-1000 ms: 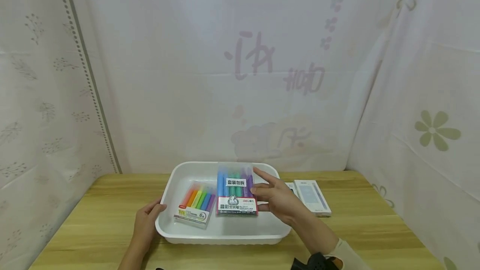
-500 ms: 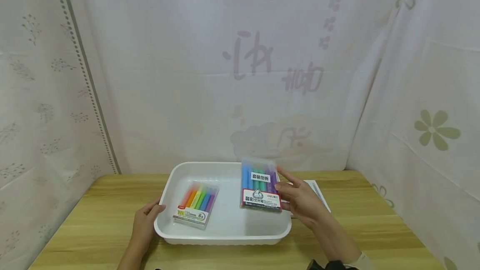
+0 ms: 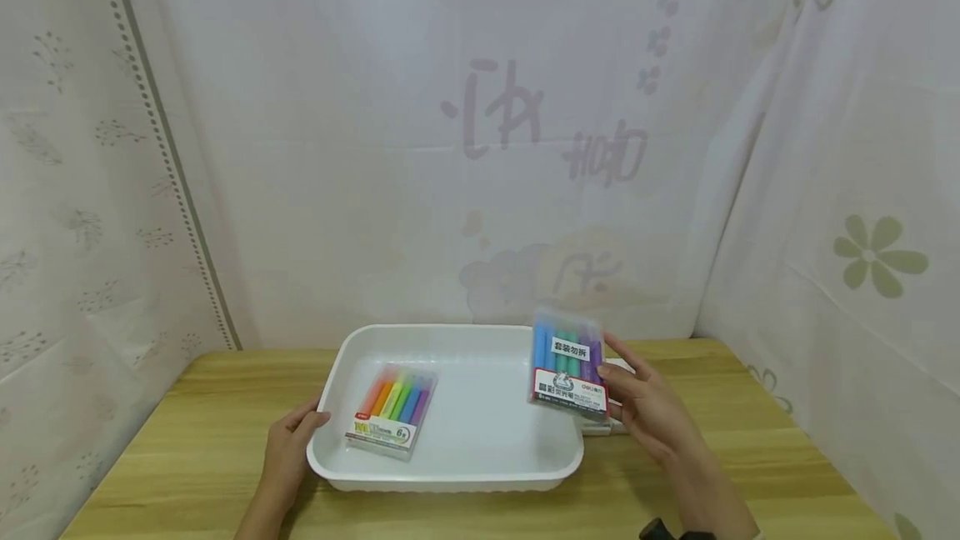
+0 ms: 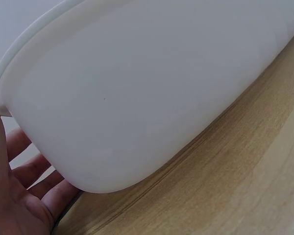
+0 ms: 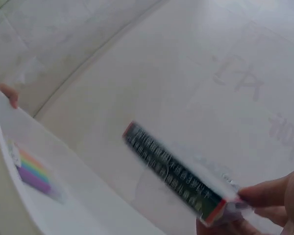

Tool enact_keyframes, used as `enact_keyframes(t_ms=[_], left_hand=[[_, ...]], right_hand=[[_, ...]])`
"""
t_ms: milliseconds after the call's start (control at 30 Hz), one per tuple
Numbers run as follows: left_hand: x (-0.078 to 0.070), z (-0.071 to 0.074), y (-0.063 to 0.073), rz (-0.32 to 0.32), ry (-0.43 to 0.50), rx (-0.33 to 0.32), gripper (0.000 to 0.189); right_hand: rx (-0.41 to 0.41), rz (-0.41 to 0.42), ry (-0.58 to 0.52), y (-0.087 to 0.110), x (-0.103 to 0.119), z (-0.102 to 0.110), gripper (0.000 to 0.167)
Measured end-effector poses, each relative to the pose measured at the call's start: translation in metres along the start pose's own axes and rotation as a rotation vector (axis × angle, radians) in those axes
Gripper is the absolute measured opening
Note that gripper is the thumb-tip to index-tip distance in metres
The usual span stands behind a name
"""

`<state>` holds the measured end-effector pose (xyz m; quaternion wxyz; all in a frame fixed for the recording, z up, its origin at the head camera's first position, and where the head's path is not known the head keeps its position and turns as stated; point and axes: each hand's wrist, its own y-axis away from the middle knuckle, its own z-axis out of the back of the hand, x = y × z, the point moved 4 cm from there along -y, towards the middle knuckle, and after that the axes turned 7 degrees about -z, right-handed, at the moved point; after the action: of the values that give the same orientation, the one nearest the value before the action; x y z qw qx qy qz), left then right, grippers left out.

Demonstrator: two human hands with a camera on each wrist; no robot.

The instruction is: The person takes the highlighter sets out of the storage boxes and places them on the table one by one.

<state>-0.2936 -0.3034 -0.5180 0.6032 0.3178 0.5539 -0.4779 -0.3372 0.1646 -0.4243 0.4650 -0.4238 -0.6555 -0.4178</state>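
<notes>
My right hand (image 3: pixel 652 407) pinches the right edge of a clear pack of highlighters (image 3: pixel 568 367) in blue, green and purple. The pack hangs tilted above the right end of a white plastic tray (image 3: pixel 480 480). In the right wrist view its dark printed bottom end (image 5: pixel 174 174) is blurred, with thumb and fingers at one corner. My left hand (image 3: pixel 288 448) grips the tray's left rim, thumb on top; in the left wrist view the fingers (image 4: pixel 49 183) lie against the outer wall. A second pack of rainbow-coloured highlighters (image 3: pixel 393 411) lies inside the tray's left half.
White boxes (image 3: pixel 597 429) lie on the wooden table (image 3: pixel 757 440) to the right of the tray, mostly hidden by the held pack and my right hand. Patterned white curtains (image 3: pixel 360 190) enclose the table behind and at both sides.
My right hand has carried the blue, green and purple highlighter pack rightward, from over the tray's middle to its right rim. The left hand, tray and rainbow pack have stayed nearly still.
</notes>
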Motion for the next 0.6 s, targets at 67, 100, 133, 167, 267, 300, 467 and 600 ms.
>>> enact_keyframes(t_ms=[67,100,133,167,267,300,467,600], left_hand=[[0.0,0.0,0.0,0.003,-0.001,0.001,0.049],[0.0,0.0,0.0,0.004,0.002,0.002,0.049],[0.0,0.0,0.0,0.004,0.006,0.003,0.049],[0.0,0.0,0.0,0.01,0.009,0.001,0.049],[0.0,0.001,0.0,0.008,0.007,0.008,0.049],[0.0,0.001,0.0,0.01,0.007,0.008,0.049],[0.001,0.0,-0.002,0.008,-0.001,0.017,0.049],[0.001,0.0,0.0,0.01,-0.015,0.019,0.05]], right_hand=[[-0.001,0.014,-0.01,0.002,0.001,0.006,0.076],[-0.003,0.022,-0.013,0.003,0.002,0.009,0.076],[-0.007,0.03,-0.014,0.003,0.003,0.012,0.076],[-0.012,0.037,-0.014,0.004,0.004,0.014,0.075],[-0.033,0.047,-0.017,0.004,0.006,0.021,0.075],[-0.046,0.047,-0.015,0.004,0.007,0.022,0.075],[-0.115,0.034,-0.009,0.004,0.006,0.035,0.074],[-0.131,0.023,-0.011,0.005,0.007,0.046,0.074]])
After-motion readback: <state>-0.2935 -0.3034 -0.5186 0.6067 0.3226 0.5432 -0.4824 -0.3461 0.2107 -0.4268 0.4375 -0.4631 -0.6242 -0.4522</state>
